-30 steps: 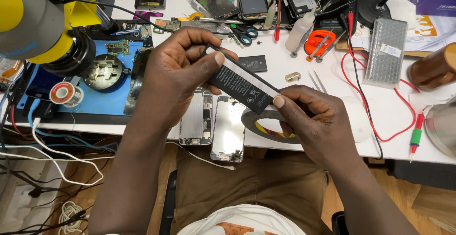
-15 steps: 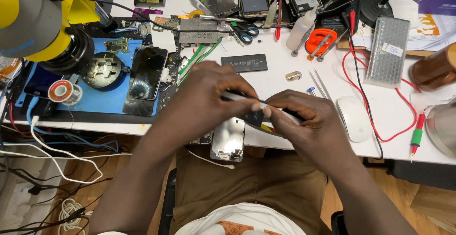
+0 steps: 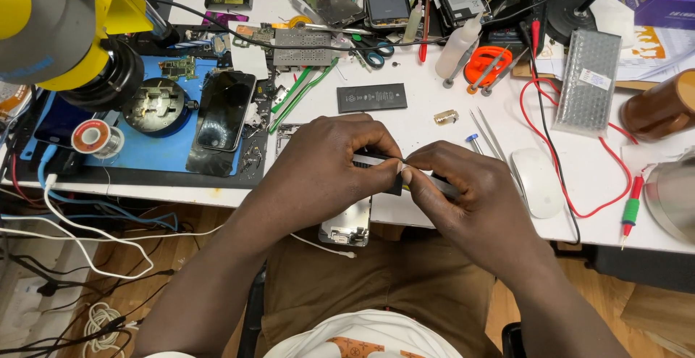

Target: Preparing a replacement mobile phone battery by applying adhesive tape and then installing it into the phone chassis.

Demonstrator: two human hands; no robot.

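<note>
The left hand and the right hand both pinch a thin black battery, fingers closed on it, above the opened phone frame. Behind the frame lies another black battery; to its right, a white mouse.

White desk fills the upper view — bright, even light across it, hardly a shadow. A blue mat covers its left part, a grey-and-yellow machine looming over that corner. Below the desk edge, wooden floor — warm brown planks, with white and black cables trailing and coiling over them at left. More floor shows at right.
</note>
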